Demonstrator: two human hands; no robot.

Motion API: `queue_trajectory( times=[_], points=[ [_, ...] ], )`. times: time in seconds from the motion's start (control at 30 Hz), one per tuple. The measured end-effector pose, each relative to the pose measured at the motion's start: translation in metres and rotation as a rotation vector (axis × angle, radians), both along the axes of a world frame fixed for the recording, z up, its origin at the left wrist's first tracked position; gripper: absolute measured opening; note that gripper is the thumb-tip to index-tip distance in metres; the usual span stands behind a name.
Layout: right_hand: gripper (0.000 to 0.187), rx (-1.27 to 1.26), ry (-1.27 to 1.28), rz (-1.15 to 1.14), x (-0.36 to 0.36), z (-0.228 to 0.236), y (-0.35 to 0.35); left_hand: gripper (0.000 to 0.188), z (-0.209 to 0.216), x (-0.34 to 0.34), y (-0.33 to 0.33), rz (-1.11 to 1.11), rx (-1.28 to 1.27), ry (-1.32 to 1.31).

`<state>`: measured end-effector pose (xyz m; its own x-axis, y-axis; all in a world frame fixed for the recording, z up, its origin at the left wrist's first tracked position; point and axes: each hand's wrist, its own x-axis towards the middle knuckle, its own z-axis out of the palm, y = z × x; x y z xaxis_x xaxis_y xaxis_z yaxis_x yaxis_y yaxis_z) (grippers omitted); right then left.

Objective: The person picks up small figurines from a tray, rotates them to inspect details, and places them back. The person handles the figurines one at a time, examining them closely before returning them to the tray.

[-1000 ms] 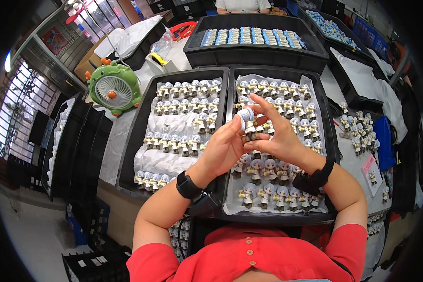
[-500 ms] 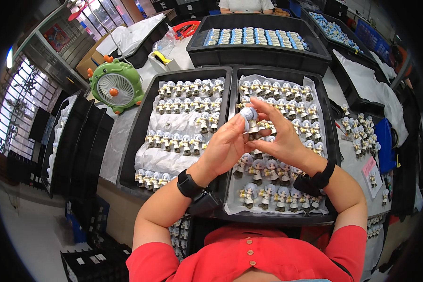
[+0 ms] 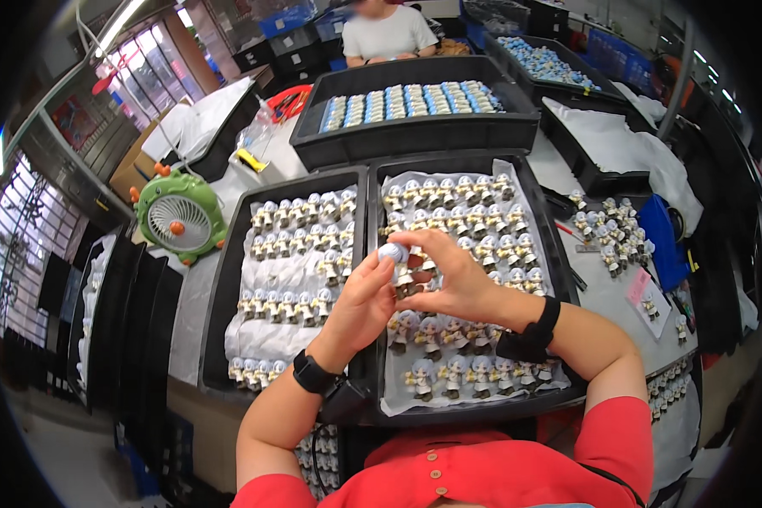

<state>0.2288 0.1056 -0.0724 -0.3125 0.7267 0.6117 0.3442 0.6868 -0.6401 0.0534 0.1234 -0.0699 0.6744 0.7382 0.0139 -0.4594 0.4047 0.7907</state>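
A small figurine with pale blue-white hair is held upright between my two hands, over the inner edges of two black trays. My left hand is closed on its left side, thumb near the head. From the right, my right hand grips it with thumb and fingers curved round. Beneath lie rows of matching figurines on white paper: the right tray is nearly filled, while the left tray has gaps between its rows. The figurine's lower part is partly hidden by my fingers.
A green fan stands left of the trays. Behind them sits a large black bin of blue-and-white pieces. Loose figurines cluster on the right of the table, near a blue holder. Across the table is another person.
The view has tilted up and shifted, so the trays appear lower and further left, and more of the person opposite shows. Both hands keep hold of the figurine.
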Motion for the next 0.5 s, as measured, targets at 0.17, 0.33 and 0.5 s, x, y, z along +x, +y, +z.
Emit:
queue_trajectory(
  times=[0.17,0.33,0.5],
  points=[
    [0.076,-0.044,-0.024,0.013,0.0046,-0.0029,0.0024,0.04,-0.0021,0.0011,0.0018,0.003,0.01,-0.001],
    [0.076,-0.066,-0.037,0.054,0.0057,-0.0044,0.0057,0.038,-0.0011,-0.0011,0.0007,0.023,-0.023,0.002],
    [0.083,-0.119,0.085,0.059,0.0089,-0.0027,0.0059,0.037,-0.0026,-0.0026,-0.0003,0.089,-0.044,0.037]
  ],
)
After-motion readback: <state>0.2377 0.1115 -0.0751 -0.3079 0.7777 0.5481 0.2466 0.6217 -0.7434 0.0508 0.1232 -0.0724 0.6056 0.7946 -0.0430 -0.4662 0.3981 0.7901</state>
